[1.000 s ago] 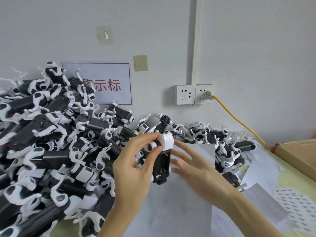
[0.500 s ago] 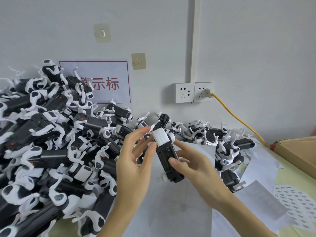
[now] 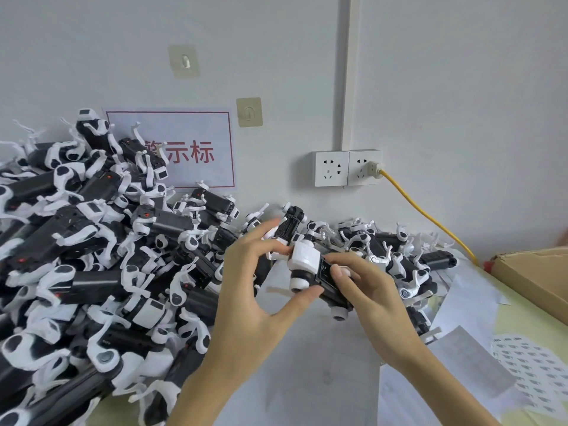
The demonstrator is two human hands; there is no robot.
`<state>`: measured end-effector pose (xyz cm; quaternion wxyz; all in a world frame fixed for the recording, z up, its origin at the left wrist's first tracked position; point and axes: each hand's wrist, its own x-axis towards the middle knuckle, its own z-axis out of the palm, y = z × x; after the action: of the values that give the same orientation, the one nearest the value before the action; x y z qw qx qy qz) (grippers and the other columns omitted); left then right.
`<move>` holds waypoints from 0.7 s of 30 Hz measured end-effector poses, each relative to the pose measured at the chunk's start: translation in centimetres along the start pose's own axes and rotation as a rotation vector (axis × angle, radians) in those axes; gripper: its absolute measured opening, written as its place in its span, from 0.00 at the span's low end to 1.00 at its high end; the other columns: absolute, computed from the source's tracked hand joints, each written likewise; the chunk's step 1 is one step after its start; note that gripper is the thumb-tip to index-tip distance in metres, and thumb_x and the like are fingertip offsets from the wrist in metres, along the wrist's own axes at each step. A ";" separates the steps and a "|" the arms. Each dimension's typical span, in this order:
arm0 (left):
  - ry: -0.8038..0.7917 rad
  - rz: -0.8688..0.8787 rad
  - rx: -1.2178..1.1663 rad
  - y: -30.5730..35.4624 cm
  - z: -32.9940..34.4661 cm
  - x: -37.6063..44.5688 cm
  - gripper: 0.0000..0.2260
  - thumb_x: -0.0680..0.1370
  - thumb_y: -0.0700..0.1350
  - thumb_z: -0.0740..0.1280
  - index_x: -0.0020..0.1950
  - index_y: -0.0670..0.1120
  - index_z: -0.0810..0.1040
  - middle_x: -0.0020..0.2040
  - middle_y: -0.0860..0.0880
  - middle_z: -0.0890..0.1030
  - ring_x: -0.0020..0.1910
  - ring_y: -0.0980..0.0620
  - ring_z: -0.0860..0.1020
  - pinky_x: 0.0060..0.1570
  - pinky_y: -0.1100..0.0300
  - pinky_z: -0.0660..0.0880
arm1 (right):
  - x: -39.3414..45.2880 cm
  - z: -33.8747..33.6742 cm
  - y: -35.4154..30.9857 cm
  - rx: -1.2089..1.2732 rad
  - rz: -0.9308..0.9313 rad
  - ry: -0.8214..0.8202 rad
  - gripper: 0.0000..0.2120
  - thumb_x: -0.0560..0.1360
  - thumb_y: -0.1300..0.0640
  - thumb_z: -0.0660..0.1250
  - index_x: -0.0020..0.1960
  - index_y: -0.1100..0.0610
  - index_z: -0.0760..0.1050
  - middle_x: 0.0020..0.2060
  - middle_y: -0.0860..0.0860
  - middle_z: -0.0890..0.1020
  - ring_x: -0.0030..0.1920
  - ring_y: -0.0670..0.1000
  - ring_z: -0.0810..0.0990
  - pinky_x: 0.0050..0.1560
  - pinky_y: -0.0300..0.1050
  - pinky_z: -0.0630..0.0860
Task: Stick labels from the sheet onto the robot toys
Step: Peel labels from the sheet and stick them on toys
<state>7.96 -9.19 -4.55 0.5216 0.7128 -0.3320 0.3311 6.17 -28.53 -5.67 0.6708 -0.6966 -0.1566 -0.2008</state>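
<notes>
From the head camera I count two hands, both on one robot toy (image 3: 319, 272), a black blocky body with a white boxy head and white round joints, held up in front of the heap. My left hand (image 3: 255, 305) pinches the head end, thumb under a white joint and fingers curled over the top. My right hand (image 3: 372, 293) grips the black body, one fingertip laid on its flat dark panel. Behind and to the left lies one big pile of robot toys (image 3: 92, 256), too many to count, glossy black bodies tangled with thin white limbs, reaching up the wall and thinning out to the right. One label sheet (image 3: 528, 373) lies at lower right on the table (image 3: 479, 305), well apart from the held toy, covered in rows of small dark-printed stickers. Several loose white papers (image 3: 322, 370) lie under my hands. One cardboard box (image 3: 534, 272) sits at far right; I cannot tell its contents. Two white wall sockets (image 3: 347, 168), one with a yellow cable (image 3: 430, 216) plugged in
</notes>
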 end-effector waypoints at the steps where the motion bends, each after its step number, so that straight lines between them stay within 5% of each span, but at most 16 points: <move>1: -0.065 -0.038 -0.043 -0.1 -0.2 0.1 0.23 0.74 0.52 0.79 0.65 0.52 0.74 0.75 0.53 0.75 0.77 0.48 0.70 0.73 0.60 0.66 | 0.0 -0.1 -0.1 -0.002 0.010 -0.021 0.10 0.81 0.49 0.67 0.57 0.50 0.84 0.44 0.57 0.85 0.44 0.55 0.83 0.46 0.43 0.78; 3: -0.176 -0.189 -0.226 -0.1 -0.6 0.2 0.27 0.73 0.52 0.79 0.67 0.54 0.70 0.70 0.53 0.80 0.72 0.49 0.76 0.69 0.54 0.72 | 0.0 -0.2 -0.2 -0.032 0.014 -0.045 0.12 0.81 0.49 0.67 0.57 0.53 0.85 0.45 0.57 0.86 0.47 0.60 0.84 0.48 0.48 0.79; 6: -0.136 -0.334 -0.346 -0.4 -0.9 0.3 0.31 0.69 0.55 0.80 0.70 0.60 0.73 0.60 0.52 0.84 0.63 0.50 0.81 0.62 0.51 0.77 | 0.2 -0.6 -0.3 -0.022 0.046 -0.058 0.16 0.83 0.45 0.63 0.61 0.52 0.84 0.52 0.53 0.87 0.49 0.56 0.87 0.46 0.41 0.80; 11: 0.152 -0.528 -0.513 -0.9 -0.1 0.5 0.23 0.68 0.58 0.77 0.60 0.53 0.83 0.41 0.53 0.82 0.38 0.56 0.78 0.36 0.67 0.74 | 0.8 -1.6 -0.8 0.040 0.095 -0.055 0.26 0.77 0.33 0.69 0.69 0.45 0.80 0.64 0.46 0.84 0.66 0.48 0.82 0.57 0.44 0.81; 15: 0.225 -0.624 -0.606 -1.6 -0.2 0.3 0.24 0.67 0.61 0.78 0.59 0.52 0.84 0.49 0.47 0.85 0.45 0.48 0.80 0.44 0.57 0.75 | 0.7 -1.5 -0.9 -0.091 0.096 -0.061 0.25 0.70 0.32 0.71 0.65 0.36 0.78 0.61 0.33 0.83 0.63 0.36 0.80 0.58 0.34 0.78; 21: 0.181 -0.580 -0.561 -1.5 -0.2 0.3 0.22 0.70 0.59 0.77 0.62 0.53 0.82 0.43 0.52 0.81 0.38 0.52 0.76 0.32 0.66 0.70 | 0.5 -0.9 -0.9 -0.093 0.111 -0.045 0.22 0.72 0.37 0.73 0.63 0.43 0.79 0.57 0.42 0.87 0.60 0.45 0.85 0.65 0.46 0.78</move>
<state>9.34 -8.73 -5.04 0.7945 0.5750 -0.1475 0.1282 6.12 -29.38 -4.61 0.6443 -0.7388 -0.1231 -0.1546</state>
